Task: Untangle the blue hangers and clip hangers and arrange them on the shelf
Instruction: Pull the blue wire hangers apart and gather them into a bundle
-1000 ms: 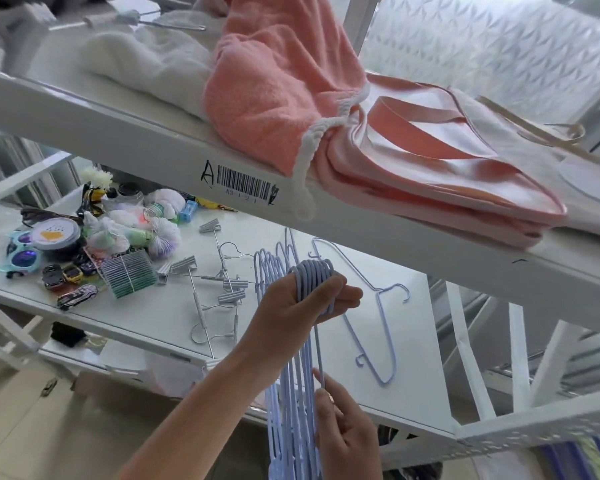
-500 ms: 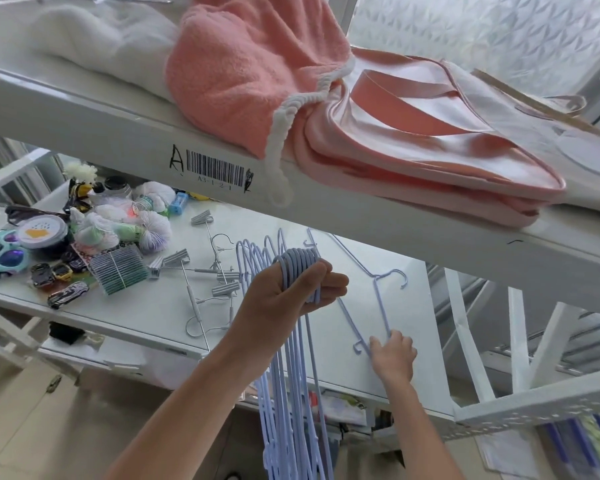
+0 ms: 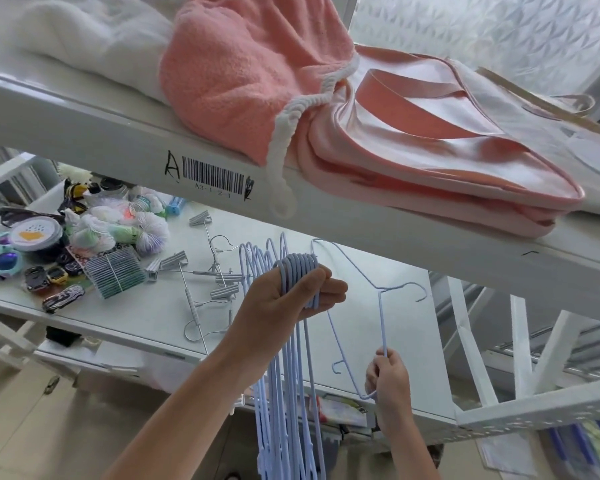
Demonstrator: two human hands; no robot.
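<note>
Left hand grips bundled blue hangers; right hand pinches single blue hanger near shelf front edge; risk: hook snagging the bundle, re-tangling.

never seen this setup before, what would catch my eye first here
Front and centre, the left hand grips a bundle of blue hangers that hangs below the lower shelf, while the right hand pinches the corner of a single blue hanger lying there. Above, a pink towel and pink bag fill the upper shelf. Metal clip hangers lie scattered left of the hands.
</note>
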